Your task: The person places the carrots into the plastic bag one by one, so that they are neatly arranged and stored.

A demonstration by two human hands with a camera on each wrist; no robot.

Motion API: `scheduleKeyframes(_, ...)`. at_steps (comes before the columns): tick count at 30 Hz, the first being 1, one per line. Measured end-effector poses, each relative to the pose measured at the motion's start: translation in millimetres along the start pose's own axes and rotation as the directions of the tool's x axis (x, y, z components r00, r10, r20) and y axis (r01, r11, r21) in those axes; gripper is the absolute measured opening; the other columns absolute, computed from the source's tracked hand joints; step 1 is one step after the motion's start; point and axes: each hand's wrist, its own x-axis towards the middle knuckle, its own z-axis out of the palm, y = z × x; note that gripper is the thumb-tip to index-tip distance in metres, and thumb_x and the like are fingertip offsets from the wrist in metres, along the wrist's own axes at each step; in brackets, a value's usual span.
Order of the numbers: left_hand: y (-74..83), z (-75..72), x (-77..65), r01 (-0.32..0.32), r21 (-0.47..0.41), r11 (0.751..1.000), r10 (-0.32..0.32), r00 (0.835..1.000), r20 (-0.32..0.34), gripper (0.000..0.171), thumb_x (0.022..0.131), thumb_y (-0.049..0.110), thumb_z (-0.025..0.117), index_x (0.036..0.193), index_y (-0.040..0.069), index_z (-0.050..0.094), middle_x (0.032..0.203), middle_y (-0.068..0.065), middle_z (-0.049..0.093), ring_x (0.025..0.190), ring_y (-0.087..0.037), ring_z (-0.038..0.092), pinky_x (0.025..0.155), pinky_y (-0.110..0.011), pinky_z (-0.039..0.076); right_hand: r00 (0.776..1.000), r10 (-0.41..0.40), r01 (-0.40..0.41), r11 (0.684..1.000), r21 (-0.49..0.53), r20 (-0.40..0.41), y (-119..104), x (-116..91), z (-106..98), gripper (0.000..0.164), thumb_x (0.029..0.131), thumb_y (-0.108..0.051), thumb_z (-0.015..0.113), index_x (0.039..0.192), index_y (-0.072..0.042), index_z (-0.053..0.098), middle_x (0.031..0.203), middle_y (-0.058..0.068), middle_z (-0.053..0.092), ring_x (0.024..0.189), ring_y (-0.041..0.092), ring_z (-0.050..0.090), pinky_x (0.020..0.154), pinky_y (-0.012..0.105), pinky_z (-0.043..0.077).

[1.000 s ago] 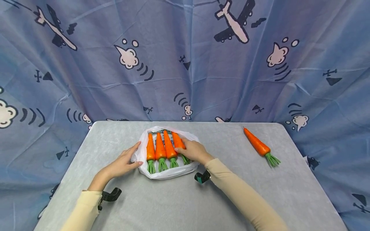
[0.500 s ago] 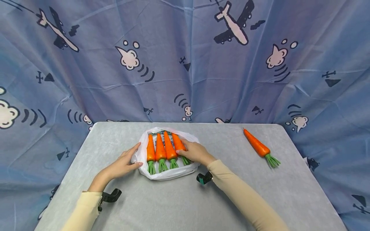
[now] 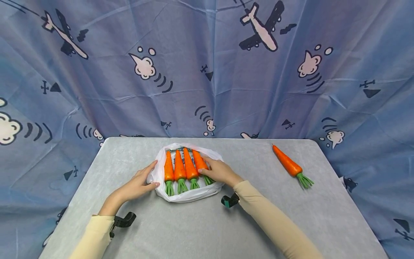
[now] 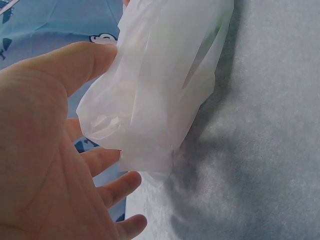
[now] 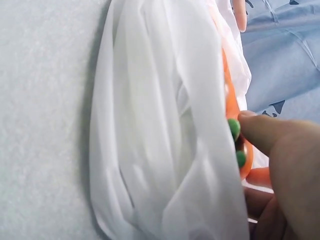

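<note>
In the head view, several orange carrots with green stems lie side by side in a white plastic bag [image 3: 187, 197] whose mouth is spread wide. My right hand [image 3: 221, 171] reaches in at the right and grips the rightmost carrot [image 3: 199, 160] between thumb and fingers. In the right wrist view its thumb [image 5: 257, 127] lies against the orange body, beside green stem ends. My left hand [image 3: 137, 185] touches the bag's left side with thumb and fingers spread. The left wrist view shows these fingers [image 4: 117, 192] extended around the white plastic [image 4: 155, 90], apart from one another.
One more carrot [image 3: 288, 160] lies loose at the right of the grey table [image 3: 181, 233], its stem toward the near right. A blue curtain [image 3: 207, 72] printed with planes hangs behind and beside the table. Each wrist wears a black camera mount [image 3: 230, 200].
My right hand has shifted slightly to the right, its thumb drawing off the neighbouring carrot. The left hand and the bag look nearly still.
</note>
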Motion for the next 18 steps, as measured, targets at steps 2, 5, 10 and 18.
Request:
scheduleKeyframes(2, -0.3, 0.2, 0.1, -0.001, -0.001, 1.000, 0.001, 1.000, -0.002, 0.084, 0.095, 0.037, 0.064, 0.159, 0.009, 0.018, 0.159, -0.028, 0.029, 0.140, -0.052, 0.034, 0.113, -0.067, 0.030, 1.000, -0.015, 0.015, 1.000, 0.017, 0.004, 1.5, -0.1, 0.3, 0.069, 0.095, -0.045, 0.062, 0.153, -0.016, 0.039, 0.065, 0.001, 0.047, 0.061, 0.015, 0.046, 0.059, 0.031, 0.038)
scheduleKeyframes(5, -0.5, 0.7, 0.4, -0.003, -0.004, 1.000, 0.003, 1.000, -0.004, 0.084, 0.095, 0.036, 0.064, 0.159, 0.009, 0.018, 0.159, -0.028, 0.029, 0.140, -0.053, 0.034, 0.113, -0.068, 0.029, 1.000, -0.024, 0.024, 0.999, 0.021, 0.008, 3.6, -0.3, 1.2, 0.071, 0.095, -0.045, 0.062, 0.154, -0.017, 0.037, 0.062, -0.004, 0.040, 0.058, 0.012, 0.041, 0.057, 0.027, 0.032)
scheduleKeyframes(10, -0.5, 1.0, 0.9, 0.003, -0.010, 1.000, -0.003, 1.000, 0.002, 0.084, 0.095, 0.037, 0.064, 0.159, 0.009, 0.017, 0.159, -0.028, 0.028, 0.141, -0.053, 0.033, 0.113, -0.068, 0.029, 1.000, -0.022, 0.022, 1.000, 0.022, 0.013, 6.7, -0.3, 5.4, 0.074, 0.094, -0.045, 0.064, 0.156, -0.020, 0.033, 0.061, -0.005, 0.037, 0.057, 0.012, 0.038, 0.056, 0.027, 0.031)
scheduleKeyframes(18, -0.6, 1.3, 1.2, 0.010, -0.006, 1.000, -0.010, 1.000, 0.002, 0.084, 0.095, 0.037, 0.063, 0.159, 0.011, 0.017, 0.160, -0.027, 0.027, 0.141, -0.053, 0.033, 0.113, -0.068, 0.029, 0.999, -0.033, 0.033, 0.999, 0.028, -0.011, 7.8, -0.6, 9.1, 0.074, 0.093, -0.045, 0.064, 0.156, -0.021, 0.033, 0.059, -0.006, 0.034, 0.054, 0.011, 0.034, 0.054, 0.027, 0.029)
